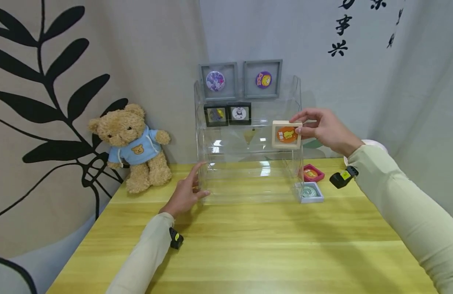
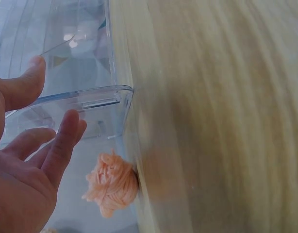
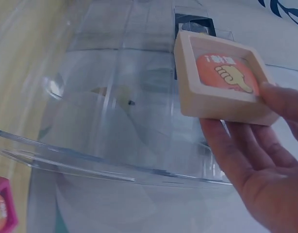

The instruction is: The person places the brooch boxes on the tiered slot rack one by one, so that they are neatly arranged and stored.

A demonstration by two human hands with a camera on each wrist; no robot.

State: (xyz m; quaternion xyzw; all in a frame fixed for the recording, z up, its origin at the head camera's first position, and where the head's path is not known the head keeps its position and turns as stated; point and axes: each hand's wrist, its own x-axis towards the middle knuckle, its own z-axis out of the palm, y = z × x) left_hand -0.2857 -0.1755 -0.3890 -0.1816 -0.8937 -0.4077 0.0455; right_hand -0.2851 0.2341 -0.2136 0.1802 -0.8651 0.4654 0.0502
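Note:
My right hand (image 1: 323, 128) pinches a small cream-framed display case (image 1: 276, 141) by its right side. Behind its window is an orange round badge with a thumbs-up (image 3: 234, 77). The case is in front of a clear acrylic tiered rack (image 1: 245, 196), near its right end at a middle tier. At the rack's lower left, my left hand (image 1: 184, 196) rests with its thumb and loosely spread fingers on either side of the side panel (image 2: 86, 93). Two grey-framed badges (image 1: 218, 98) (image 1: 262, 97) stand on the top tier, and two black-framed ones (image 1: 216, 124) (image 1: 240, 122) one tier below.
Right of the rack lie a pink-framed badge case (image 1: 318, 168) and a pale-framed one (image 1: 312, 199) on the wooden table (image 1: 248, 245). A teddy bear (image 1: 138, 151) in blue sits at the left. A peach yarn ball (image 2: 112, 184) shows beyond the rack in the left wrist view.

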